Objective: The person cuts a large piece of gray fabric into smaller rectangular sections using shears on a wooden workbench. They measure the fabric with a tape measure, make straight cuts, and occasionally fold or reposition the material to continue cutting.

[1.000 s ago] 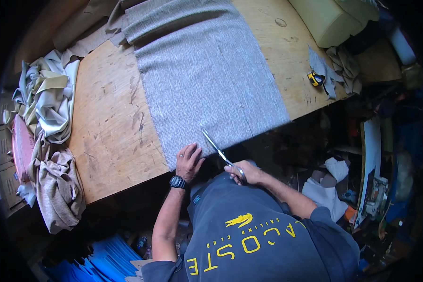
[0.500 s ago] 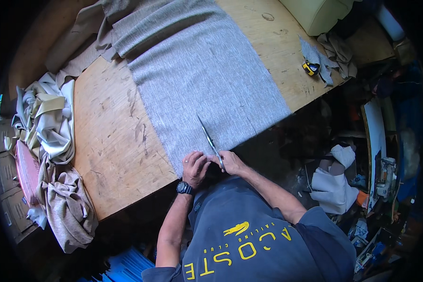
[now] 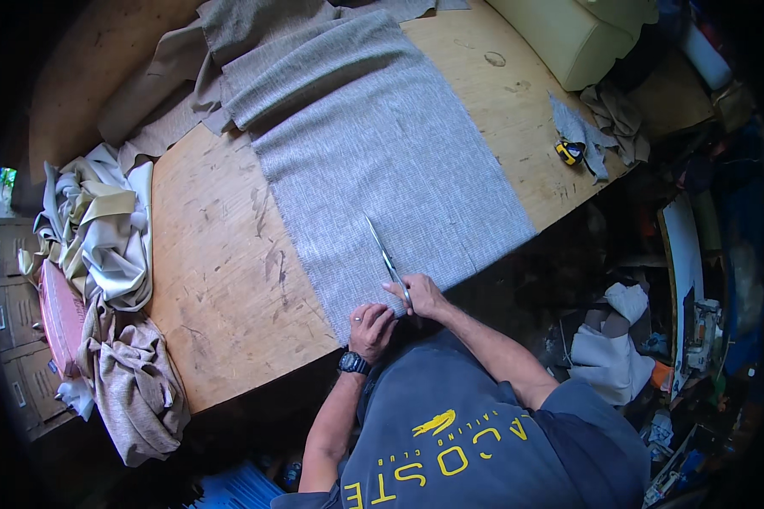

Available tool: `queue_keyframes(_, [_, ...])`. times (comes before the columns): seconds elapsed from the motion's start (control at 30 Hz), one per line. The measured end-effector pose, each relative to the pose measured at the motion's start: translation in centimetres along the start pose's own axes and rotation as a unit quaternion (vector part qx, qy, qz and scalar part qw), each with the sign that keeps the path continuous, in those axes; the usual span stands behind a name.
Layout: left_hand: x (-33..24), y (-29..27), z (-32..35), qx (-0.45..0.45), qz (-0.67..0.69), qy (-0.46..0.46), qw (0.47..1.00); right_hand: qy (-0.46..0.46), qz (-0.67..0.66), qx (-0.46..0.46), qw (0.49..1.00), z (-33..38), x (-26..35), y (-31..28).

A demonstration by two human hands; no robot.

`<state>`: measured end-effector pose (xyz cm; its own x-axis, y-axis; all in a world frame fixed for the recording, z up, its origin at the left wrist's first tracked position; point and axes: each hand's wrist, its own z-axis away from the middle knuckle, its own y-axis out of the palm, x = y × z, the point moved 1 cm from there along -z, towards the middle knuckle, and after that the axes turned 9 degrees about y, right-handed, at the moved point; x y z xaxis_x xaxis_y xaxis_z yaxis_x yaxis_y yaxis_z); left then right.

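A grey woven fabric (image 3: 399,161) lies spread over the wooden table, its near end at the front edge. My right hand (image 3: 422,297) is closed round the handles of metal scissors (image 3: 385,257). Their blades point away from me over the top of the cloth and look nearly together. To the left of it, my left hand (image 3: 372,331), with a ring and a wristwatch (image 3: 353,363), has its fingers curled over the near edge of the fabric. Its thumb and fingertips are partly hidden.
The worn wooden table (image 3: 221,254) shows on both sides of the cloth. Crumpled cloths (image 3: 110,246) hang at its left edge. A yellow and black tape measure (image 3: 569,153) lies beside fabric scraps (image 3: 587,127) at the right. A cream upholstered piece (image 3: 560,38) stands far right.
The view has shifted, so the table and cloth sit lower and farther right. My right hand with the scissors has moved slightly away from my left hand, onto the cloth's near edge.
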<state>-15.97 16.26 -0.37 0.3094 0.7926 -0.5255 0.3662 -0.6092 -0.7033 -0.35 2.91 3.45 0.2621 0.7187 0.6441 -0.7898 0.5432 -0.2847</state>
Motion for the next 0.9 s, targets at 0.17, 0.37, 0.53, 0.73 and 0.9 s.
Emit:
queue_keyframes(0.17, [0.0,0.0,0.1,-0.002,-0.001,0.002,1.000,0.024,-0.038,0.028,0.999,-1.6,1.2,-0.3])
queue_keyframes(0.37, [0.0,0.1,0.2,0.001,-0.002,-0.007,1.000,0.005,-0.023,-0.004,1.000,-3.6,3.2,-1.2])
queue_keyframes(0.53, [-0.1,0.0,0.2,-0.001,0.001,-0.004,1.000,0.034,-0.079,0.031,0.996,-6.1,5.1,-1.9])
queue_keyframes(0.73, [0.1,0.0,0.0,-0.006,0.006,-0.004,1.000,-0.002,-0.073,0.005,0.997,-7.4,6.4,-2.3])
queue_keyframes(0.9, [0.0,0.0,0.0,-0.005,0.006,-0.003,1.000,0.026,-0.179,0.064,0.981,-9.2,8.6,-2.9])
